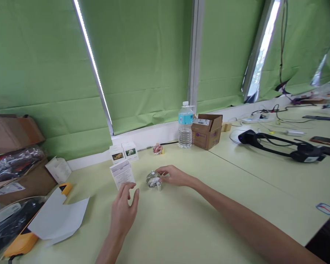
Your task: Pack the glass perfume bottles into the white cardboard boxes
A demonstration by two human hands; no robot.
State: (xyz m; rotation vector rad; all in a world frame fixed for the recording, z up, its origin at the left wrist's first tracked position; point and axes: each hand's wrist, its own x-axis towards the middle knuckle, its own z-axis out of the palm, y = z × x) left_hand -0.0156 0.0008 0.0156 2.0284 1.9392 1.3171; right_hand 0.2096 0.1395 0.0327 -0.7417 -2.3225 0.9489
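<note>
A small shiny silver ornament (153, 179) stands on the pale table near the centre of the head view. My right hand (173, 175) reaches in from the right, its fingertips at the ornament's right side, thumb and fingers around that edge. Left of it, my left hand (125, 209) is held with thumb and fingers apart and nothing between them. Just beyond its fingertips a white printed box (122, 173) stands upright, tilted slightly. Two small white picture boxes (123, 152) are behind that box. A pink and gold ornament (157, 149) rests farther back.
A water bottle (185, 126) and an open cardboard box (207, 132) stand by the wall. Black headgear (282, 146) and cables lie at the right. On the left are white paper (59, 216), an orange-yellow tool (22, 244) and a filled carton (30, 183).
</note>
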